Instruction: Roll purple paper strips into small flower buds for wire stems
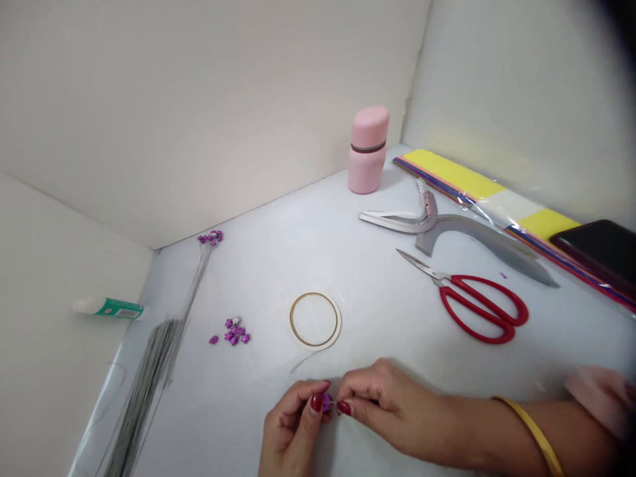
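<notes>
Near the table's front edge, my left hand (293,427) pinches a small purple star (326,402) between thumb and fingertips. Close on its right, my right hand (387,404) is closed in a pinch on a thin wire, of which only a short pale bit shows against the star. The rest of that wire is hidden by the fingers. Farther left lies a small pile of purple stars (235,333) with a silvery one among them. Several thin stems tipped with purple stars (211,237) lie toward the back left corner.
A ring of white tape (336,321) lies beyond my hands. Red-handled scissors (479,308), grey pliers-like tools (427,222) and a pink flask (368,152) stand or lie to the right, before packed coloured sheets (457,173) and a dark phone-like object (601,248). Grey wires (149,391) and a glue tube (116,309) are left.
</notes>
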{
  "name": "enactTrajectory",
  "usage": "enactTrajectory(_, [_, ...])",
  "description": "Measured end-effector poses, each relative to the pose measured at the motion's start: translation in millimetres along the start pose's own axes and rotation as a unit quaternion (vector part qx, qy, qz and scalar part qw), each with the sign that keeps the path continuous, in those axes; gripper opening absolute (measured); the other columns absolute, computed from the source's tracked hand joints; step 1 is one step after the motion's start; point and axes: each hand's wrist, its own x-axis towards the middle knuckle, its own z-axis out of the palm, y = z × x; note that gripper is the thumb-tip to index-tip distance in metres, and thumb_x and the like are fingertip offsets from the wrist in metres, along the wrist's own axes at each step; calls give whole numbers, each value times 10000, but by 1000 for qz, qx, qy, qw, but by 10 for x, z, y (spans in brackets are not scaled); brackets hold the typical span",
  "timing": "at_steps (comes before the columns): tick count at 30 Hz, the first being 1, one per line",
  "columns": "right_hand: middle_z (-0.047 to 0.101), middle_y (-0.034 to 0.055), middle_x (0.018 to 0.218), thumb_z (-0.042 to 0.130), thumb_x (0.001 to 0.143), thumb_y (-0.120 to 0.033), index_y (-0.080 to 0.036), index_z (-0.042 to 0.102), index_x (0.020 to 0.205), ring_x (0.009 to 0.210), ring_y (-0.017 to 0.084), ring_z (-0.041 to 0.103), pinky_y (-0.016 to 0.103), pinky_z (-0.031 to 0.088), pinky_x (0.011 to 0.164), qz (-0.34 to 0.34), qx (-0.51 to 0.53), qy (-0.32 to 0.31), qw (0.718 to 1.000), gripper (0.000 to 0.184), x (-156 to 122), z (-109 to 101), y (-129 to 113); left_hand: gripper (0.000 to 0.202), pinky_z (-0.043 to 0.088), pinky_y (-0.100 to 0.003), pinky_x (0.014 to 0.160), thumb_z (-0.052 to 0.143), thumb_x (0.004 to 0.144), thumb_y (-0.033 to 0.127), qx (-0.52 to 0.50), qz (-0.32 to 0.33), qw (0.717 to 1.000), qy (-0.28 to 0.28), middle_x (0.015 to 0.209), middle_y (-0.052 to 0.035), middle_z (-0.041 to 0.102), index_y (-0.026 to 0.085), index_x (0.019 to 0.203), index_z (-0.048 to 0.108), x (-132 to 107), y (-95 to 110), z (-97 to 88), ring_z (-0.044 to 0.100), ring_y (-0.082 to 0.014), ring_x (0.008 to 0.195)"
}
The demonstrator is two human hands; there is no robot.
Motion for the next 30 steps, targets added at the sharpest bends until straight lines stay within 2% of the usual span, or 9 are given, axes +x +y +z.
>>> enactTrajectory(14, [396,-57,558,430,854,-228,-162,572,756,502,67,317,158,271,464,6,43,9,999,185,15,19,-4,306,439,-162,594,724,592,462,-5,-21,999,38,607,-3,647,205,757,730,-3,-4,-2,540,-99,585])
enactTrajectory(21, [488,-34,621,422,860,-239,-156,608,818,532,76,363,161,313,504,10,71,9,997,208,4,26,11,306,452,-155,610,713,609,463,-2,-33,999,32,616,-9,668,200,766,727,-5,-2,-9,563,-98,599])
enactTrajectory(30, [428,-53,575,445,847,-224,-144,595,757,513,66,338,150,282,473,11,74,14,997,193,15,27,-25,291,462,-160,606,742,581,433,-11,-25,999,32,662,-19,674,196,748,727,1,-34,-10,566,-98,603])
